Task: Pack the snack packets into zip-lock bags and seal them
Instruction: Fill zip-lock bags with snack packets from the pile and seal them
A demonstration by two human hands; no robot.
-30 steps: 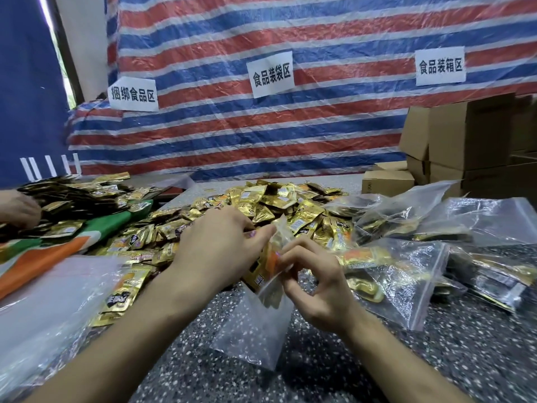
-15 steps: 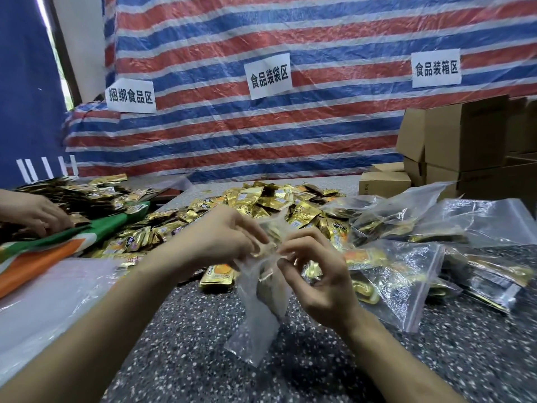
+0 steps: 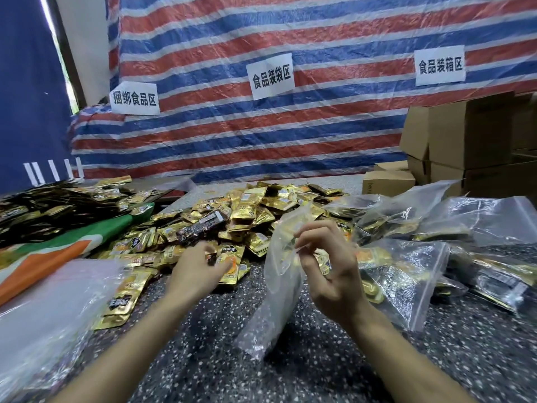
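Head view, looking down over both forearms. The right grip [image 3: 334, 274] is up off the tabletop [image 3: 290, 373], thumb and forefinger pinching the mouth edge of a clear zip-lock bag [image 3: 276, 301], the other fingers fanned loose above. The bag hangs from that pinch with its mouth gaping at the top. It slants down to the left until its bottom corner touches the speckled surface. Gold glints through its upper half, but I cannot tell whether that is inside the film or behind it.

Over to the left grip [image 3: 194, 271]: it is low, at the near edge of the big heap of snack packets [image 3: 252, 210]. Its fingers curl down over a gold-and-orange packet [image 3: 232, 276], thumb lying against it. It is blurred, so I cannot tell whether the packet is clamped or only touched. The two grips are apart, with tabletop between them.

Right of the held bag lie several filled bags [image 3: 406, 280], overlapping, with gold and dark packets showing through. At the near left is a stack of empty clear bags [image 3: 43, 309], then an orange-and-green sheet [image 3: 58, 251], and beyond that a second heap of darker packets [image 3: 43, 205]. Cardboard boxes [image 3: 465, 135] are stacked at the back right. A red, white and blue striped tarp [image 3: 232, 141] carrying three paper signs [image 3: 271, 75] closes off the back.
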